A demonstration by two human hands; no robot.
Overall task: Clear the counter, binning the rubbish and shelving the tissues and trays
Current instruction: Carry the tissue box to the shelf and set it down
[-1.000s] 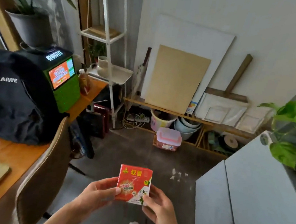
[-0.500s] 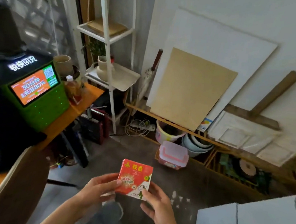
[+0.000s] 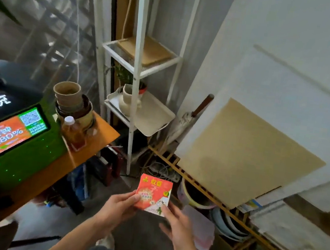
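Observation:
I hold a small red and white printed box [image 3: 154, 193] in front of me, above the floor. My left hand [image 3: 118, 211] pinches its lower left edge with thumb and fingers. My right hand [image 3: 176, 225] grips its lower right corner. Ahead stands a white metal shelf unit [image 3: 138, 64]. Its upper shelf carries a flat tan board [image 3: 149, 49]. The shelf below holds a cream tray [image 3: 152, 115] with a pale vase [image 3: 127, 101] on it.
An orange counter [image 3: 85, 152] at left carries a green screen kiosk [image 3: 10, 142], stacked pots [image 3: 72, 102] and a bottle of amber liquid [image 3: 73, 131]. Boards [image 3: 246, 156] lean on the right wall over a low wooden rack [image 3: 203, 190] with bowls and a pink-lidded container [image 3: 201, 228].
My view has moved forward and closer to the white shelf unit and the counter's end. Both hands still hold the red box, carried along toward the shelf.

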